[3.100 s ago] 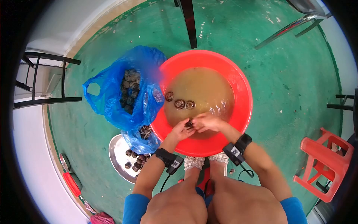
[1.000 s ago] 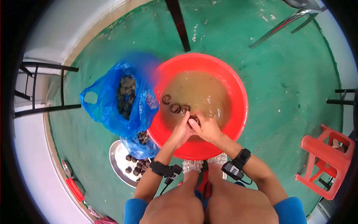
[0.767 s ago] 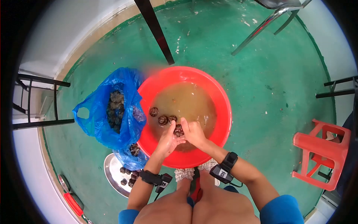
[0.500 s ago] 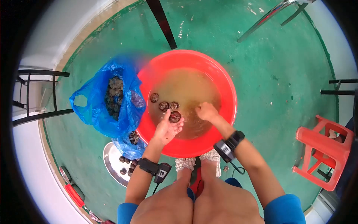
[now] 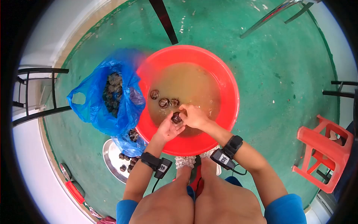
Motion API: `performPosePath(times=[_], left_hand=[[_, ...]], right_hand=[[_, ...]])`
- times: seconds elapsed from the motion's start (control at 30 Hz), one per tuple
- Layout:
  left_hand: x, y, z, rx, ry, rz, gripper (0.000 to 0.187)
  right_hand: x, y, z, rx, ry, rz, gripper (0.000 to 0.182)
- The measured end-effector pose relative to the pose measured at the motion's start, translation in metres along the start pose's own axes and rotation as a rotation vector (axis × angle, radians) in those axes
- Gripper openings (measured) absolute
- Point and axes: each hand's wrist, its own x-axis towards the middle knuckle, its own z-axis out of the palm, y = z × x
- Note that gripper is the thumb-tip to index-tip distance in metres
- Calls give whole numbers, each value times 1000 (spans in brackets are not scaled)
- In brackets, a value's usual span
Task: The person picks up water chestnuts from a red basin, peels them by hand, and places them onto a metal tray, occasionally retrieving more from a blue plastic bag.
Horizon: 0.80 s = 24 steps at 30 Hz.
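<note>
Over the murky water of a red basin (image 5: 226,93), my left hand (image 5: 168,130) holds a dark brown, mottled round ball (image 5: 176,118), its fingers curled beneath and the thumb at the side. My right hand (image 5: 195,116) meets the ball from the other side, its bent fingertips against it; whether anything else is in those fingers is hidden. Just beyond, several similar dark balls, one of them a mottled ball (image 5: 164,103), lie in the water near the basin's left side.
Left of the basin stands an open blue plastic bag (image 5: 87,108) with dark, rough lumps inside. Below it, a smaller blue bag (image 5: 128,145) overlaps a metal tray (image 5: 109,156) bearing several dark balls. A red stool (image 5: 307,136) is at right; a dark furniture leg (image 5: 164,22) stands behind the basin.
My right hand has come up from the water and moved left to the ball in my left hand. The left hand keeps its hold, barely shifted.
</note>
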Motion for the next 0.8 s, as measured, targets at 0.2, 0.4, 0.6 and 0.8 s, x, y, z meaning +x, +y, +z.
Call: performPosePath(times=[0.2, 0.4, 0.6, 0.8], left_hand=[[-12, -2, 22, 165, -119, -12, 41], [-17, -1, 37, 251, -197, 64, 45], [-22, -4, 43, 193, -147, 100, 41], [-23, -4, 54, 218, -182, 69, 39]], right_hand=[[-12, -6, -7, -93, -39, -48, 46], [-23, -13, -10, -3, 22, 16, 38], [-20, -12, 16, 293, 297, -56, 25], [-14, -5, 8, 790, 275, 48, 28]])
